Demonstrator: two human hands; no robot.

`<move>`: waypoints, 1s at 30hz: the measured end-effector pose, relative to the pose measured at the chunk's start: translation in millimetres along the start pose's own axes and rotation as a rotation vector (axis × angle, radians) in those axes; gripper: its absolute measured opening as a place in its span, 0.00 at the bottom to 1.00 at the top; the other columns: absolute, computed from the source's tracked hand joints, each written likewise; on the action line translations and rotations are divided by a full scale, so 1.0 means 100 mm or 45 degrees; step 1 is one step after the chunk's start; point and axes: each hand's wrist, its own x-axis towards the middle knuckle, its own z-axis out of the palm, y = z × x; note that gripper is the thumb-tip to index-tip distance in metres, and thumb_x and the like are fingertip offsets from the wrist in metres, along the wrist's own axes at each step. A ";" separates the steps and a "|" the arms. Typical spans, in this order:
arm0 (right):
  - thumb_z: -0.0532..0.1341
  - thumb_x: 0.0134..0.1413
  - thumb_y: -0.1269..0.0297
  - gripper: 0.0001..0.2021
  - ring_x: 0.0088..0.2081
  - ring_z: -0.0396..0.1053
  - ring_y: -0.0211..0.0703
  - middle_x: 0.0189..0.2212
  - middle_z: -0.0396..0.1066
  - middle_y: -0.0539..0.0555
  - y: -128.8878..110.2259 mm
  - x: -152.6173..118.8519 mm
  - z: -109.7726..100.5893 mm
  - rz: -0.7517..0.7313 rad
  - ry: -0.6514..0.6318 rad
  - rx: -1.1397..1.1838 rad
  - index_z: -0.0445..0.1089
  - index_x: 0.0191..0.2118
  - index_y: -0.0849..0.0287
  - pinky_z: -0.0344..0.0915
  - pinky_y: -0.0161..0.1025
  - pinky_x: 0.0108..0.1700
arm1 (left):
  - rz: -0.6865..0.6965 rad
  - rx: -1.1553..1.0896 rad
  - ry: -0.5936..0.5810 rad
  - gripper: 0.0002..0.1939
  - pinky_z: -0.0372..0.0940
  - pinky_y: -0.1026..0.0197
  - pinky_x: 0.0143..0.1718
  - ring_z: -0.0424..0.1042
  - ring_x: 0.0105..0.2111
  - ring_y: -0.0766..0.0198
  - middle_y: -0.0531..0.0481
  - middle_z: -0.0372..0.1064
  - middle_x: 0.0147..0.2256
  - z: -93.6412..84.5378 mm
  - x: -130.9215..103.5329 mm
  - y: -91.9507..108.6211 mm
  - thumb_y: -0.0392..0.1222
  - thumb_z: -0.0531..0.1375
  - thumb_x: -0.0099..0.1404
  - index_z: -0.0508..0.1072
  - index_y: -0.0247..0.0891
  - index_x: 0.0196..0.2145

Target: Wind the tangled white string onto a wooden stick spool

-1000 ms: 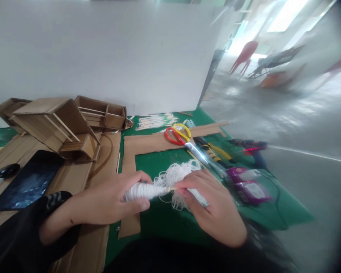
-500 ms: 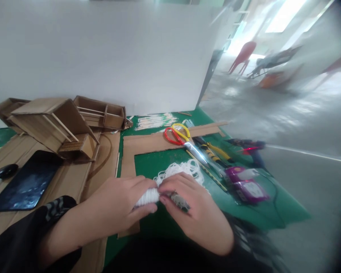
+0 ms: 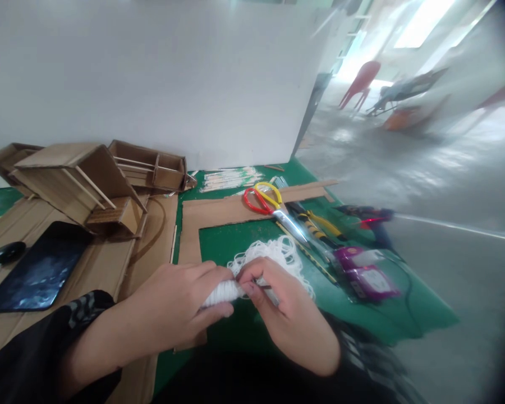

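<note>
A white roll of wound cord lies in my left hand, whose fingers wrap round it from the left. My right hand pinches at the roll's right end, thumb and forefinger pressed together. Just what sits in that pinch is too small and partly hidden to make out. Behind the hands, a loose heap of white cord rests on the green tabletop. Scissors with red and yellow handles lie past the heap.
Cardboard box pieces and a black phone are on the left. To the right lie yellow-handled pliers, a purple packet and a glue gun. A cardboard strip and thin sticks lie farther back.
My right hand's fingers have curled in more tightly and shifted slightly at the roll's end. More of the roll's right end shows. My left hand stays nearly still.
</note>
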 end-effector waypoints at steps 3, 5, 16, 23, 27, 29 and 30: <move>0.51 0.65 0.66 0.07 0.40 0.68 0.43 0.37 0.69 0.53 0.01 0.00 -0.01 -0.024 0.007 -0.002 0.64 0.38 0.56 0.65 0.41 0.42 | -0.001 0.001 -0.005 0.14 0.62 0.58 0.34 0.74 0.39 0.56 0.53 0.73 0.41 0.00 0.00 0.00 0.50 0.52 0.69 0.65 0.46 0.49; 0.51 0.65 0.67 0.06 0.42 0.68 0.44 0.39 0.70 0.55 0.02 -0.02 -0.04 -0.034 0.039 -0.002 0.64 0.41 0.56 0.66 0.41 0.44 | -0.004 -0.001 0.001 0.13 0.62 0.59 0.35 0.74 0.39 0.57 0.53 0.73 0.41 0.00 -0.01 -0.01 0.50 0.52 0.69 0.66 0.46 0.49; 0.58 0.57 0.71 0.07 0.40 0.69 0.45 0.37 0.72 0.54 -0.01 -0.02 -0.15 -0.120 -0.083 -0.121 0.68 0.41 0.56 0.67 0.42 0.43 | 0.057 0.133 0.042 0.14 0.62 0.58 0.32 0.74 0.38 0.56 0.52 0.73 0.40 0.05 -0.02 0.00 0.50 0.52 0.69 0.66 0.45 0.49; 0.56 0.60 0.73 0.07 0.36 0.69 0.42 0.31 0.73 0.52 -0.02 0.02 -0.12 -0.138 -0.111 -0.155 0.68 0.33 0.57 0.66 0.38 0.39 | 0.142 0.147 0.000 0.12 0.60 0.58 0.31 0.72 0.36 0.56 0.51 0.72 0.38 0.11 -0.03 0.00 0.50 0.52 0.69 0.66 0.43 0.47; 0.55 0.60 0.74 0.07 0.34 0.69 0.38 0.31 0.72 0.50 0.05 0.06 -0.15 -0.135 -0.238 -0.087 0.67 0.34 0.57 0.65 0.34 0.37 | 0.192 0.115 -0.033 0.12 0.60 0.58 0.31 0.72 0.36 0.57 0.52 0.72 0.38 0.09 -0.04 -0.01 0.50 0.52 0.69 0.65 0.43 0.46; 0.56 0.60 0.74 0.06 0.33 0.69 0.36 0.32 0.72 0.50 0.10 0.08 -0.17 -0.132 -0.309 -0.022 0.67 0.34 0.57 0.65 0.32 0.37 | 0.232 0.113 -0.040 0.13 0.61 0.58 0.32 0.72 0.37 0.57 0.52 0.72 0.40 0.08 -0.04 -0.01 0.50 0.52 0.69 0.64 0.44 0.47; 0.56 0.60 0.74 0.06 0.33 0.68 0.36 0.31 0.72 0.50 0.12 0.10 -0.18 -0.118 -0.335 0.005 0.67 0.34 0.58 0.65 0.31 0.36 | 0.262 0.115 -0.044 0.13 0.61 0.58 0.33 0.72 0.38 0.57 0.53 0.72 0.41 0.07 -0.03 -0.02 0.50 0.52 0.69 0.63 0.45 0.49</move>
